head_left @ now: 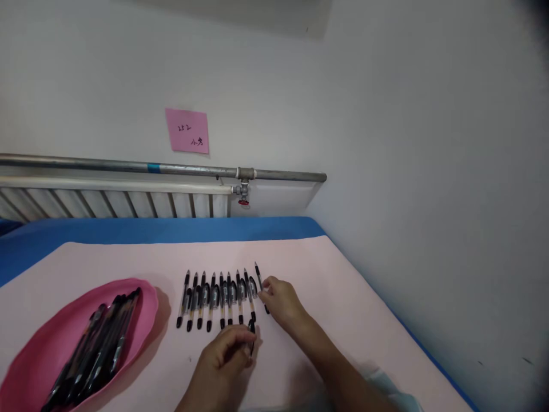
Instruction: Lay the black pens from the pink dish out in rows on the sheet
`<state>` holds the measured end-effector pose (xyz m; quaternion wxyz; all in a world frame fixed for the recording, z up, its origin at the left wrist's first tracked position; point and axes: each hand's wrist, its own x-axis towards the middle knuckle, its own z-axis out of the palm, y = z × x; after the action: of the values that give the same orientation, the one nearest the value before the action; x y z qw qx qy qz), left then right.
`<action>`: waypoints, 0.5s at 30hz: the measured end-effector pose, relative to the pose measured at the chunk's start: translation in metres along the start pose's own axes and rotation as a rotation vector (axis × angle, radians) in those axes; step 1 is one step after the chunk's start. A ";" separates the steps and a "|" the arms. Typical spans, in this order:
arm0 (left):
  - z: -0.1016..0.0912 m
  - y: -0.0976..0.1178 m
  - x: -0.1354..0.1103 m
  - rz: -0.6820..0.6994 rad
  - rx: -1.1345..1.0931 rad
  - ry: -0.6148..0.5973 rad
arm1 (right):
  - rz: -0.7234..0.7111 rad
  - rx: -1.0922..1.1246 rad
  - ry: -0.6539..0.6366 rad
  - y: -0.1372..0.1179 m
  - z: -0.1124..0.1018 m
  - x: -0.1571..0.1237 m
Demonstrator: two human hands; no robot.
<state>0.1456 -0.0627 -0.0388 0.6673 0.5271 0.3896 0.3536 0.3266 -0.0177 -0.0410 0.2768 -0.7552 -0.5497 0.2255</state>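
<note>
A row of several black pens (214, 297) lies side by side on the pink tabletop (334, 286). My right hand (281, 303) rests at the right end of the row, its fingers pinched on the last pen (258, 276), which lies a little tilted. My left hand (225, 357) is just below the row, fingers curled round a small black pen cap (251, 329). To the left, a pink oval tray (146, 297) holds a bundle of several more black pens (94, 355).
The blue table edge (171, 229) runs behind the pink surface, with a radiator (107, 203) and a metal pipe (171, 169) beyond it. A pink note (187, 130) is stuck to the white wall. Another wall stands close on the right.
</note>
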 end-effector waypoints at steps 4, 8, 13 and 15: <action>-0.012 0.003 0.005 -0.054 -0.089 0.069 | -0.026 -0.058 -0.015 -0.007 0.002 -0.006; -0.012 0.005 0.007 -0.089 -0.142 0.064 | -0.049 -0.088 -0.028 -0.013 0.002 -0.012; -0.008 0.006 0.006 -0.081 -0.133 0.054 | -0.077 -0.122 -0.038 -0.016 0.001 -0.015; -0.008 0.007 0.005 -0.077 -0.132 0.061 | -0.078 -0.122 -0.050 -0.016 0.000 -0.016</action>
<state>0.1406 -0.0533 -0.0340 0.7016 0.4557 0.4054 0.3685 0.3104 -0.0286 -0.0301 0.2251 -0.7426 -0.5983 0.1996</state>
